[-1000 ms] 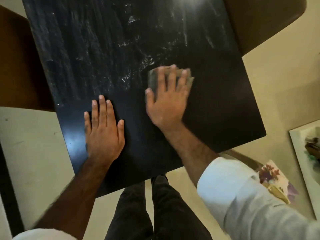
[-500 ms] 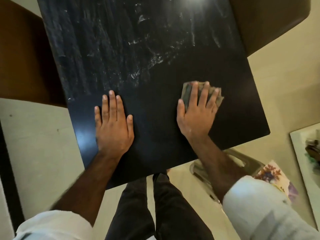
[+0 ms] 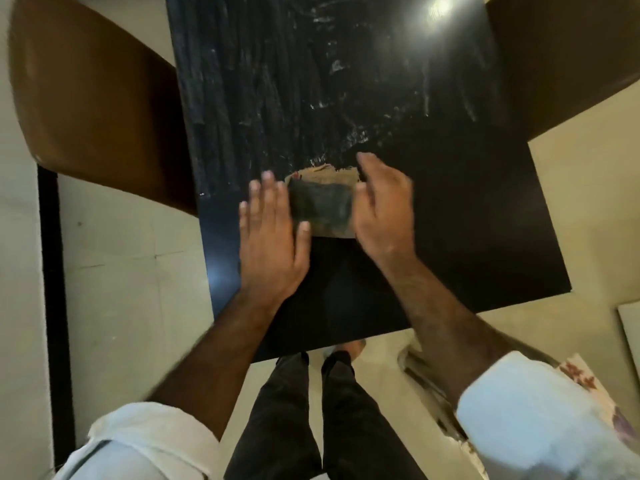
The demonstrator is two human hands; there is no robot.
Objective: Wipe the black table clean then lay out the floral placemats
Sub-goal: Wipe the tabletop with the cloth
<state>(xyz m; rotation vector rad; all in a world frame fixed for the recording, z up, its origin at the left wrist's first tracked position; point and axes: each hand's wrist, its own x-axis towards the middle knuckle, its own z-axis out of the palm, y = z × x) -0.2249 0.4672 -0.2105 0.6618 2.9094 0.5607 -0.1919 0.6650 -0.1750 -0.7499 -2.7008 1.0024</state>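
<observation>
The cloth (image 3: 322,206) is flanked on the black table (image 3: 467,220) by the left hand (image 3: 273,244), fingers spread, and the right hand (image 3: 384,209), loosely curled; a firm clamp cannot be confirmed. If refolded soiled-side down, smears (image 3: 332,67) may be respread.

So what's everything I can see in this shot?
table: one, black, centre, far half streaked with whitish smears
cloth: one, dark and tan, on the table between the hands
chairs: two, brown, one far left, one far right
floral placemat: one seen, cream with red and purple flowers, low right, partly hidden
floor: cream tiles
trousers: black, bottom centre
sleeves: two, white
left hand: flat beside the cloth
right hand: blurred at the cloth's right edge
</observation>
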